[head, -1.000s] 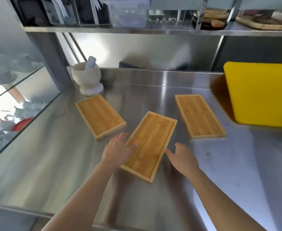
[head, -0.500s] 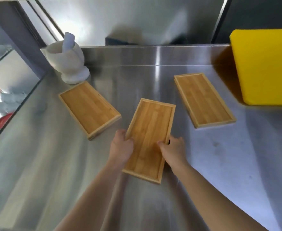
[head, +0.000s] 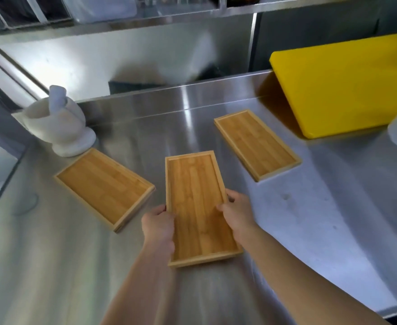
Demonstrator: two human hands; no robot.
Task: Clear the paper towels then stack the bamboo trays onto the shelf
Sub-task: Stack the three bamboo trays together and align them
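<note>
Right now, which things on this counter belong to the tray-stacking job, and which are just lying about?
Job:
middle tray, held by left hand and right hand
left tray
right tray
shelf

Lying about:
mortar and pestle
yellow board

Brushed stainless-steel table (head: pixel 333 219), streaked with glare. Resting flat on it: left bamboo tray (head: pixel 105 187), angled, just in front of a white stone mortar (head: pixel 59 127) with its pestle (head: pixel 57 98) standing inside; right bamboo tray (head: pixel 257 144), angled the other way, near a thick yellow cutting board (head: pixel 347 85) at the far right. Between those two, middle bamboo tray (head: pixel 198 205), lengthwise; cannot tell whether touching the table or lifted. Above the back wall, a steel shelf (head: pixel 146 22), blurred.
</note>
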